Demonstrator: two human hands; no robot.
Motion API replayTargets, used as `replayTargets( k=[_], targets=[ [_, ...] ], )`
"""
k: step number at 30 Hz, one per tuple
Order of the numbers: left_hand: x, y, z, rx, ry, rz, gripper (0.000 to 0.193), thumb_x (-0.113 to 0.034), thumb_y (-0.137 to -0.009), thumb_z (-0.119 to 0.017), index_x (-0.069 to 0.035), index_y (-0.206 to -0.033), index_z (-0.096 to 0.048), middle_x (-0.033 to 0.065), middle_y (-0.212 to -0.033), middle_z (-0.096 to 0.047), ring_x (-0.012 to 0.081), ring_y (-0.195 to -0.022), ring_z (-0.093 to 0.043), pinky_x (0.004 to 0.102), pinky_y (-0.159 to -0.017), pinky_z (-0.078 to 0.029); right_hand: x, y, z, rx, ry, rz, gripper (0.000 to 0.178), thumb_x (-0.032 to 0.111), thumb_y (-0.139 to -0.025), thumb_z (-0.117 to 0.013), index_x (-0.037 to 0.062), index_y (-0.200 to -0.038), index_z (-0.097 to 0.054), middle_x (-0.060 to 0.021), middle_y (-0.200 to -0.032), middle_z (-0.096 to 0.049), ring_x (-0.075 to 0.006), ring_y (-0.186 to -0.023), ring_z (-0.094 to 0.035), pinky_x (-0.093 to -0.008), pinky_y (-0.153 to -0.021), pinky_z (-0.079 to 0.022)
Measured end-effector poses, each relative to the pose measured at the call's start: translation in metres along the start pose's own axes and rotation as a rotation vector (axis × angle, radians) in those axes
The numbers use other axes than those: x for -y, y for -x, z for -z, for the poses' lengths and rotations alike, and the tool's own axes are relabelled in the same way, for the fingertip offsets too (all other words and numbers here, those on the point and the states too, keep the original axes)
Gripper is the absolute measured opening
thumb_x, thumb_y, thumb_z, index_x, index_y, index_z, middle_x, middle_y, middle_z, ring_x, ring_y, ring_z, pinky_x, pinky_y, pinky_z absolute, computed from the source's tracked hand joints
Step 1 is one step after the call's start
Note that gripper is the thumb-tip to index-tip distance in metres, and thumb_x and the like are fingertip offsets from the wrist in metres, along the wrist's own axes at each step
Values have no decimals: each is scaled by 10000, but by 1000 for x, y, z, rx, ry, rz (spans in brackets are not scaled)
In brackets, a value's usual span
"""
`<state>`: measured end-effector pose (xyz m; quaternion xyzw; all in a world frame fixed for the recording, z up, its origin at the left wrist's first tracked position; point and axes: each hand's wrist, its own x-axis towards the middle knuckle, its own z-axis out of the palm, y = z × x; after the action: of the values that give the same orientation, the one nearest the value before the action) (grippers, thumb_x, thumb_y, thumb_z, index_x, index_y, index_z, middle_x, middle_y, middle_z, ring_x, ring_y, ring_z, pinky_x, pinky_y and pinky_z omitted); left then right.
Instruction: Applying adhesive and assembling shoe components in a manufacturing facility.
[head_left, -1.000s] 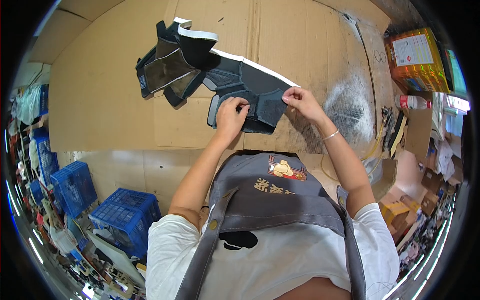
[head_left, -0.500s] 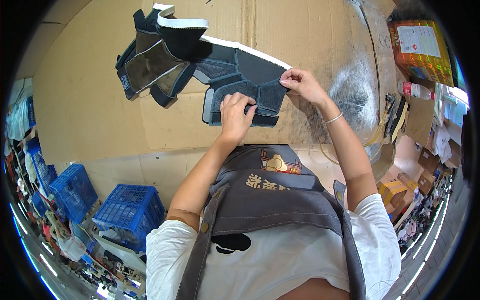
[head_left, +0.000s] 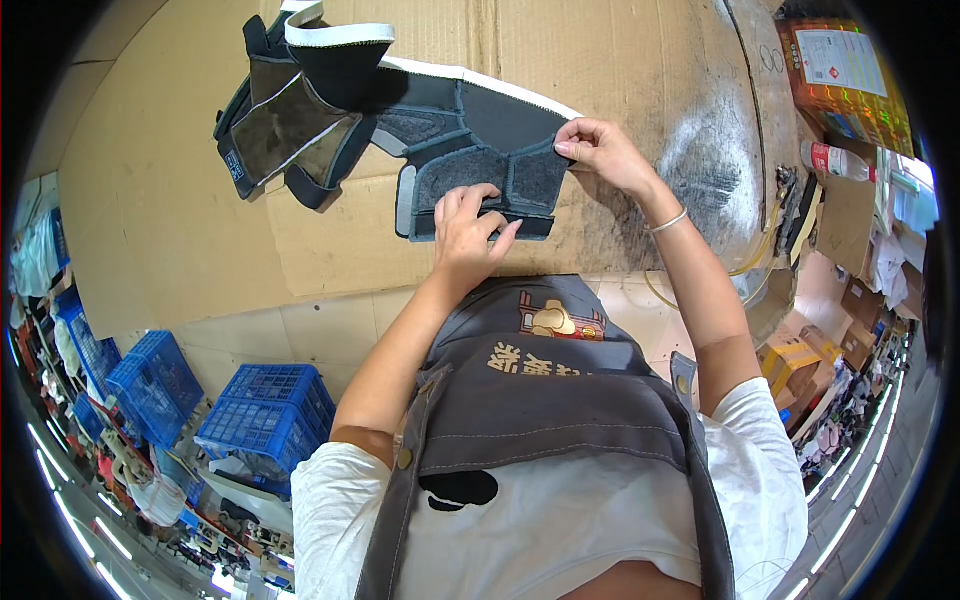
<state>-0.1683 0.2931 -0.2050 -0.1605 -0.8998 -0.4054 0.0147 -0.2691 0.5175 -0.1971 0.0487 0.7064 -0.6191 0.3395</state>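
On the cardboard-covered surface lies a flat, dark grey and black fabric piece with fuzzy panels and a white edge strip, stretching from the upper left down to the person's hands. The left hand lies on its lower edge with fingers extended and pressing the fabric flat, while the right hand pinches the right corner of the fuzzy grey panel between thumb and fingers. Blue plastic crates stand on the floor at the lower left, and an orange carton and a plastic bottle with a red label sit at the upper right, well apart from the hands.
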Motion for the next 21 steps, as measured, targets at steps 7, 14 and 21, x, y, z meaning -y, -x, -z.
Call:
replayTargets(
  k=[7, 14, 21],
  targets=[
    [4, 4, -8, -109, -18, -28, 170, -114, -660, -678, -72, -809, -608, 65, -897, -552, 265, -895, -506, 389, -806, -352, -3, -1, -1, -17, 62, 38, 83, 85, -830, -630, 10, -846, -598, 37, -739, -536, -43, -682, -476, -191, -624, -421],
    [9, 17, -8, -56, -19, -76, 187, -109, -641, -683, -73, -812, -619, 87, -931, -551, 286, -934, -508, 439, -860, -363, -4, 0, 3, 36, 144, 14, 78, 87, -853, -602, 15, -880, -589, 36, -800, -552, -42, -741, -499, -203, -668, -448],
    [7, 37, -10, -33, -153, -92, 222, -108, -639, -691, -76, -845, -615, 126, -1031, -521, 328, -1063, -482, 569, -973, -288, -6, 2, 1, 47, 151, 35, 71, 84, -859, -594, 15, -875, -586, 39, -790, -540, -44, -740, -488, -202, -680, -437]
  ],
)
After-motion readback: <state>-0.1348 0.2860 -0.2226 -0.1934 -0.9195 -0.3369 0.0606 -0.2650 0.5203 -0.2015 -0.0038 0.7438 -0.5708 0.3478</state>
